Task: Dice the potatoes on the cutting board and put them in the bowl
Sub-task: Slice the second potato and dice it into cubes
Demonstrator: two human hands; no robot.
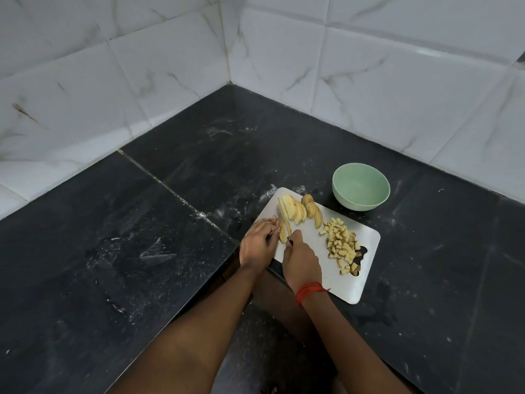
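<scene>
On the smooth white, round-cornered cutting board (312, 236), the left hand (258, 240) curls its fingertips onto a pale potato slice (282, 234) at the board's left edge. The right hand (301, 260) grips a knife (289, 226), its narrow blade standing against that slice. Farther back lie fanned slices (295, 209), and to the right a heap of small cubes (342, 243). The round pale-green bowl (360, 186) sits just beyond the board on the dark speckled stone counter (142, 251).

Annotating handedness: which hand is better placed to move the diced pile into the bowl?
The right hand, probably: the diced pile and green bowl both lie on its side, while the left hand holds a potato slice farther away. It grips the knife, though.
</scene>
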